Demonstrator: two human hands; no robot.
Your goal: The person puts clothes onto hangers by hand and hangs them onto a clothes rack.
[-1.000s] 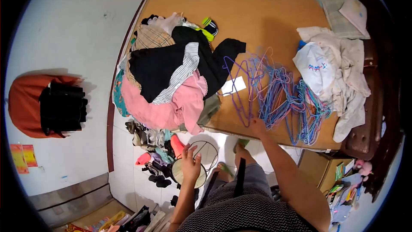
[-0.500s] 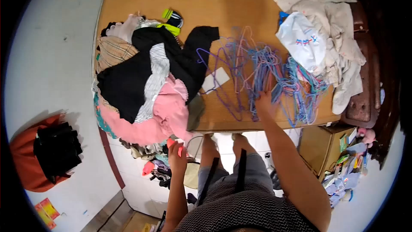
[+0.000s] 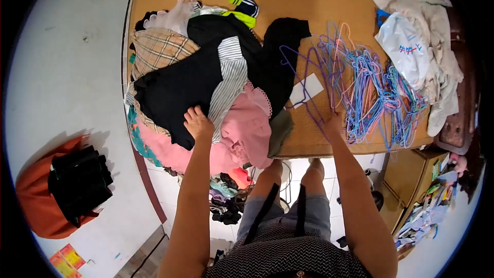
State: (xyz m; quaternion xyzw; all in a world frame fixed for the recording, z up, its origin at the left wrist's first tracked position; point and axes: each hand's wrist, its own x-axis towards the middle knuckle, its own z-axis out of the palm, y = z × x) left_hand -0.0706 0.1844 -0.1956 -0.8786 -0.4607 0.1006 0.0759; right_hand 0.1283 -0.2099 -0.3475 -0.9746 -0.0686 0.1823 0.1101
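Note:
My left hand (image 3: 198, 122) lies with fingers apart on a black garment (image 3: 175, 87), near its lower edge. Beside it runs a grey-and-white striped sleeve (image 3: 234, 74), and pink clothing (image 3: 242, 123) spreads underneath. At the front of the bed, my right hand (image 3: 334, 123) is closed on a thin clothes hanger at the left side of the hanger heap; its fingertips are partly hidden. Purple hangers (image 3: 304, 67) lie just left of it, over a white card (image 3: 306, 91). A dense tangle of blue, purple and pink hangers (image 3: 363, 92) is to its right.
A plaid garment (image 3: 164, 49) and a yellow-green and navy piece (image 3: 246, 7) lie at the back left. A white plastic bag (image 3: 404, 46) rests on pale cloth (image 3: 442, 77) at right. More clothes (image 3: 226, 195) are on the floor below the bed edge, near a wooden cabinet (image 3: 406, 180).
My left hand has let go of a red-pink item, now by the floor pile, and moved up onto the black garment. My right hand has shifted left along the hangers. The view has turned left.

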